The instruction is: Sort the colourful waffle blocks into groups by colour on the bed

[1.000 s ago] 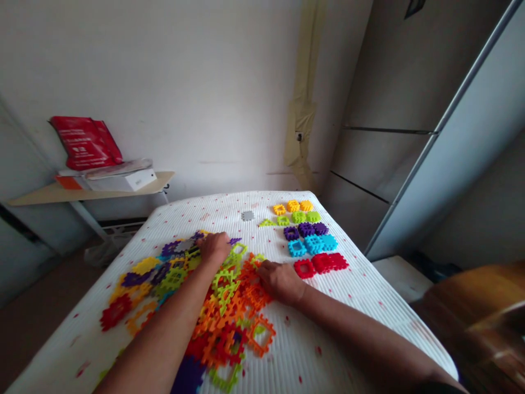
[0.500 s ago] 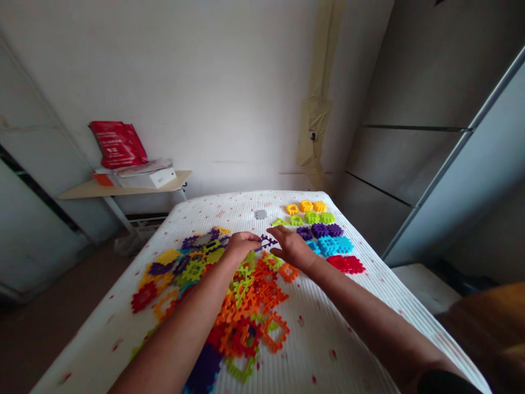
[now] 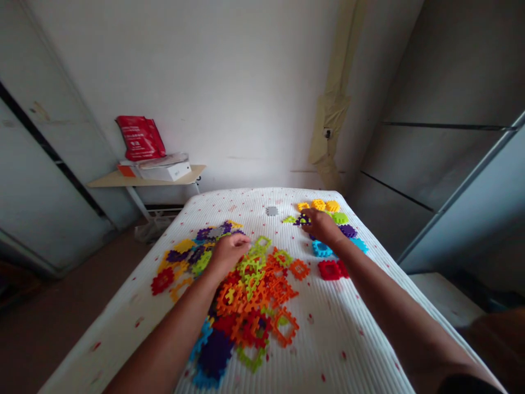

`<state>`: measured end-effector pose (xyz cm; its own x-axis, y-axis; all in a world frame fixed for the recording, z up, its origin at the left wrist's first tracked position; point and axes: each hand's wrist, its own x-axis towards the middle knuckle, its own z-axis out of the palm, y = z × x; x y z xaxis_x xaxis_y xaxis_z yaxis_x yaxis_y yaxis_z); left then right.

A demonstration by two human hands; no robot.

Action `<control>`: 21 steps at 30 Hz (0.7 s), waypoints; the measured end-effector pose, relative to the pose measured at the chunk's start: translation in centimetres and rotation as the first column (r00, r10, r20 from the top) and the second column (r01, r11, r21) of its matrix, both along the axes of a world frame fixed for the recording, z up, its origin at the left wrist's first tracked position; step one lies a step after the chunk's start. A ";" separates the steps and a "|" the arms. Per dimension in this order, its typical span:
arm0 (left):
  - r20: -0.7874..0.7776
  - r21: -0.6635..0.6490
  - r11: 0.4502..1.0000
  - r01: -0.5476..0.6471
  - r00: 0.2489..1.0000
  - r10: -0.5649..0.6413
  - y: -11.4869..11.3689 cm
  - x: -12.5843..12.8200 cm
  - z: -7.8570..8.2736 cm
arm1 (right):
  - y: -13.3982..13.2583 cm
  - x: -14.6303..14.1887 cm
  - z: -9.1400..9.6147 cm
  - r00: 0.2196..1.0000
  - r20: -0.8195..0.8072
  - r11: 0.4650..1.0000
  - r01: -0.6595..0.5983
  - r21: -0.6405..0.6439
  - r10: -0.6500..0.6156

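My right hand [image 3: 324, 227] pinches a purple triangular interlocking block [image 3: 302, 219] between thumb and fingers. It is over the sorted blocks on the right, just beside a green triangular block [image 3: 289, 219]. My left hand [image 3: 230, 250] hovers at the far side of the mixed pile, fingers curled and slightly apart, with nothing visible in them. Below and around it lie orange blocks [image 3: 283, 290], green blocks [image 3: 251, 267] and purple blocks [image 3: 178, 255]. My right hand and forearm hide part of the sorted green, purple and blue blocks.
Sorted groups include yellow blocks [image 3: 318, 204], blue blocks [image 3: 322, 249] and red blocks [image 3: 329, 270]. A grey block [image 3: 272, 210] lies alone near the far edge of the bed [image 3: 229, 203]. A side table [image 3: 110, 179] with a red bag [image 3: 140, 139] stands back left; a grey cabinet [image 3: 443, 142] flanks the right.
The purple triangular block has gone from between both hands to the right, in my right hand. My left hand has let go of it and drawn back toward the pile. The view has shifted slightly.
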<state>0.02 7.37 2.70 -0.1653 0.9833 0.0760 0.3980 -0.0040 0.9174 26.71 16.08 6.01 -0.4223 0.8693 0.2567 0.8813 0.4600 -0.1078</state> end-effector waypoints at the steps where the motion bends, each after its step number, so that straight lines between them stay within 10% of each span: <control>1: -0.014 0.018 0.999 -0.035 0.999 0.035 -0.5 -1.3 0.3 | 0.7 0.5 0.4 0.999 0.026 0.999 0.044 -0.011 -0.043; 12: -0.180 0.120 0.789 -0.603 0.768 0.615 -6.8 -11.0 -0.9 | 3.9 -2.2 -2.9 0.965 0.253 0.982 0.115 -0.149 -0.075; 21: -0.238 0.161 0.743 -0.649 0.705 0.668 -8.3 -13.9 -4.2 | 4.6 -3.7 -5.2 0.942 0.336 0.976 0.094 -0.199 -0.022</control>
